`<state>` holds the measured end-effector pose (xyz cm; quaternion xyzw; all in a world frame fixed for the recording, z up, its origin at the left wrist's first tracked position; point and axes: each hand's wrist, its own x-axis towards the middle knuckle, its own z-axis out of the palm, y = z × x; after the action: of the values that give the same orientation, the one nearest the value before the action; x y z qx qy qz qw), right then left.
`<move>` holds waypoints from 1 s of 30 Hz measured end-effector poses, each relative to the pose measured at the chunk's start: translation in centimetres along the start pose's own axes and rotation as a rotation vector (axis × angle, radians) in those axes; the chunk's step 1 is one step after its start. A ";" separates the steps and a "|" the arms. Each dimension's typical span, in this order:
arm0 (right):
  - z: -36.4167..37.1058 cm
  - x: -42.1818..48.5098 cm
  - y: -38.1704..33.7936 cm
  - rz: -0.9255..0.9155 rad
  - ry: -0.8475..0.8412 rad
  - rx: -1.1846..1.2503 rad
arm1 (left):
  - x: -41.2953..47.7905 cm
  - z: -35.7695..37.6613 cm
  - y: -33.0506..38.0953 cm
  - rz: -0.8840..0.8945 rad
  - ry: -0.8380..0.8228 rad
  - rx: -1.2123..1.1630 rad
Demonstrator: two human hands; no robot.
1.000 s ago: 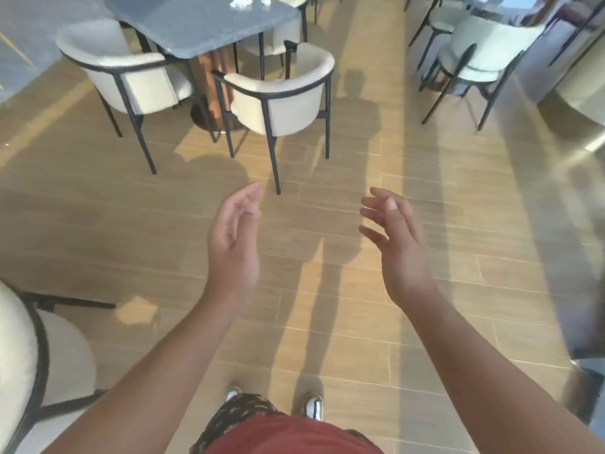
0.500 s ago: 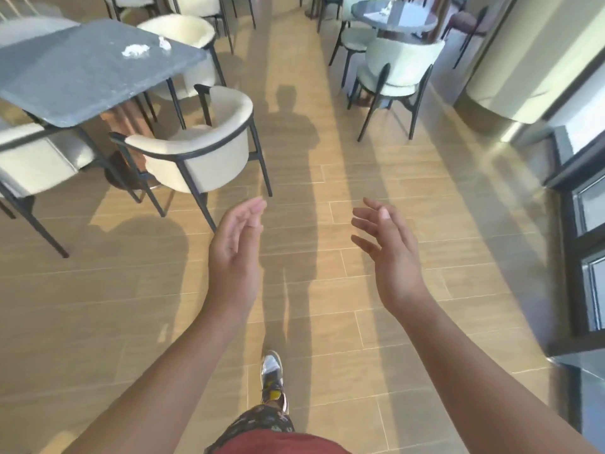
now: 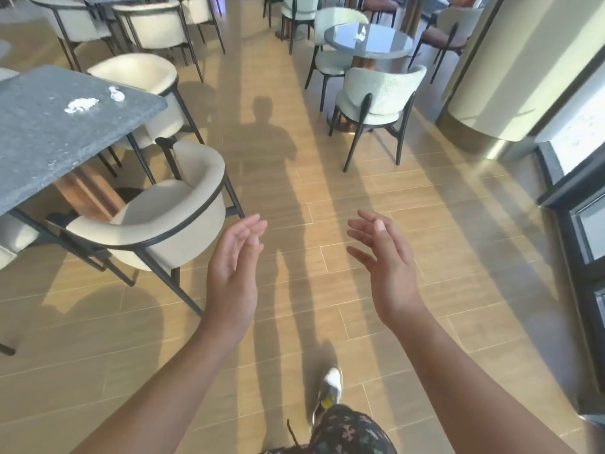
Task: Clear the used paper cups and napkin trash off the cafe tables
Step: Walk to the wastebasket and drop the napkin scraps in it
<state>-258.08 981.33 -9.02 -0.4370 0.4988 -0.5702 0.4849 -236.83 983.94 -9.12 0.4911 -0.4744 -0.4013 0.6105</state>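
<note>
Two crumpled white napkins lie on the grey square table [image 3: 49, 145] at the left: a larger napkin [image 3: 81, 104] and a smaller scrap [image 3: 117, 93]. More white napkin trash [image 3: 359, 33] sits on the round dark table [image 3: 386, 47] far ahead on the right. My left hand [image 3: 234, 273] and my right hand [image 3: 388, 267] are held out over the wooden floor, palms facing each other, fingers relaxed, holding nothing. Both hands are well away from either table.
A cream armchair [image 3: 170, 221] stands at the square table's near corner, left of my left hand. A pale green chair [image 3: 376, 96] faces the round table. A wide column [image 3: 510, 77] and dark window frames [image 3: 586, 231] line the right side. An aisle of wooden floor runs between.
The view has swung right and moved forward: the square table slid to the left edge and the round table came closer. Both hands stayed open in the same pose.
</note>
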 end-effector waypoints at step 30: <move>14.4 75.9 0.9 -0.047 -0.142 0.006 | 72.1 15.1 -12.6 0.016 0.183 -0.067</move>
<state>-255.05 904.13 -7.11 -0.4864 0.4510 -0.5505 0.5069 -235.43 909.28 -7.13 0.5014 -0.4068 -0.3655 0.6705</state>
